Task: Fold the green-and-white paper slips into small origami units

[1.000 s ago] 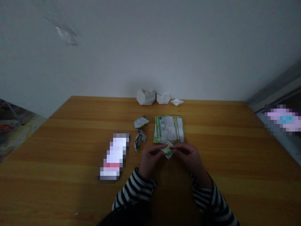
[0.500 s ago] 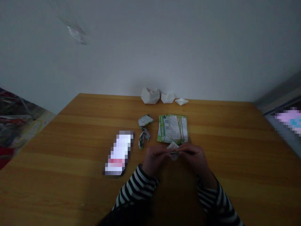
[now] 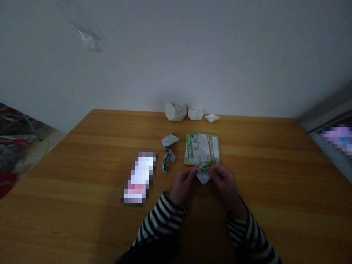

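Observation:
Both my hands pinch a small folded piece of printed paper (image 3: 203,175) just above the wooden table (image 3: 82,176). My left hand (image 3: 183,184) grips its left side and my right hand (image 3: 224,182) grips its right side, fingers closed on it. Right behind the piece lies a stack of green and white printed sheets (image 3: 202,149). Two folded printed paper figures (image 3: 168,152) lie to the left of the stack.
Three white folded paper shapes (image 3: 187,112) stand at the table's far edge against the wall. A blurred white rectangular thing (image 3: 139,177) lies left of my hands. Cluttered items sit beyond the table's left edge, and another surface lies past the right edge.
The view shifted slightly at first. My hands have turned the small folded paper between them, and more of it now shows between my fingers.

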`<action>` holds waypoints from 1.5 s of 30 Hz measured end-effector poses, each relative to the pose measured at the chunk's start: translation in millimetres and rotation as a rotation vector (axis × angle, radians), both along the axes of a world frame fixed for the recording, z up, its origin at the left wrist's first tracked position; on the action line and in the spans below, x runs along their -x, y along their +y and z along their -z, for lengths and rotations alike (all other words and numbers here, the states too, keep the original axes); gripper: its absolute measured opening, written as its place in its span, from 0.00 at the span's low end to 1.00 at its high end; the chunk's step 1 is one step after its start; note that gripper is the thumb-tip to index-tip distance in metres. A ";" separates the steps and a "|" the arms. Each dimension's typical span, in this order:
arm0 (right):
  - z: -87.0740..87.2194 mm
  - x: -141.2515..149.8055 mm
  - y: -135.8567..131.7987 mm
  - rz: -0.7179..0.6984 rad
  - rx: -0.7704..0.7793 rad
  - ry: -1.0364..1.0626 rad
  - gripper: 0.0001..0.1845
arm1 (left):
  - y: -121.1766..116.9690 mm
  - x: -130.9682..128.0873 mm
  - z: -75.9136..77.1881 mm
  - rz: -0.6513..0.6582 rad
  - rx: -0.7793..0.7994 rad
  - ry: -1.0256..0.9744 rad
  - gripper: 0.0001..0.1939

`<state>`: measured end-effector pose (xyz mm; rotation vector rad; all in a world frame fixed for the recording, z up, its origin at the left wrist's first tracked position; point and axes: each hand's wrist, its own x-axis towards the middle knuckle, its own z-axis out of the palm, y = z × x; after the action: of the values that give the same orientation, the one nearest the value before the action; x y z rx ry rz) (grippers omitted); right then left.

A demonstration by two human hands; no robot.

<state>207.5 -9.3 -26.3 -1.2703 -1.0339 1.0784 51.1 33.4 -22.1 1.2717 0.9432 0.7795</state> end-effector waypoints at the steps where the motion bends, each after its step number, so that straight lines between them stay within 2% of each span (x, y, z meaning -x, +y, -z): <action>1: -1.1 2.3 -0.1 0.008 0.007 0.018 0.10 | -0.5 -1.0 0.0 -0.004 0.027 -0.017 0.20; 3: -3.3 7.4 -0.4 0.036 0.023 0.054 0.09 | -2.2 -3.1 0.8 -0.038 0.062 -0.070 0.22; 6: -4.6 13.3 -0.3 0.076 0.037 0.082 0.15 | -5.5 -5.9 3.7 -0.093 0.080 -0.138 0.23; 10: -2.6 16.1 0.4 0.085 0.050 0.141 0.18 | -8.7 -7.8 5.1 -0.115 0.079 -0.151 0.22; 14: -2.1 14.9 0.6 0.075 0.052 0.185 0.17 | -8.7 -8.5 2.7 -0.135 0.060 -0.139 0.19; 17: -3.2 12.9 0.4 0.016 0.053 0.188 0.16 | -7.5 -7.7 0.6 -0.123 0.029 -0.115 0.16; 20: -3.6 11.5 0.4 -0.038 0.072 0.188 0.15 | -6.8 -5.6 -1.6 -0.152 -0.057 -0.051 0.17; 22: -3.3 10.8 0.9 -0.025 0.068 0.194 0.15 | -6.5 -3.9 -2.8 -0.154 -0.187 0.031 0.15; 25: -2.1 8.0 2.2 -0.002 0.030 0.174 0.13 | -5.4 -1.8 -3.2 -0.086 -0.360 0.137 0.13; 27: -0.8 4.3 3.2 -0.007 0.008 0.114 0.11 | -4.4 -0.9 -2.1 -0.039 -0.396 0.142 0.14; 32: 2.8 -6.5 4.6 -0.084 0.012 0.061 0.13 | -1.6 1.7 1.0 -0.037 -0.299 0.062 0.23; 36: 2.7 -9.8 3.9 -0.145 0.086 0.120 0.18 | 1.4 5.5 -1.1 -0.091 -0.144 -0.019 0.18; 38: 2.9 -9.7 3.6 -0.142 0.127 0.102 0.19 | 3.0 7.4 -1.8 -0.120 -0.144 -0.004 0.16; 40: 4.1 -8.8 3.7 -0.107 0.132 0.052 0.17 | 4.3 8.9 -0.6 -0.135 -0.224 0.062 0.15; 45: 8.7 -5.2 3.5 0.021 0.042 -0.194 0.12 | 3.9 11.1 6.6 -0.110 -0.570 0.305 0.13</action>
<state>212.7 -5.8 -35.0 -1.4390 -1.1450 0.9790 40.0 37.3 -28.7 1.8860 1.0808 1.0008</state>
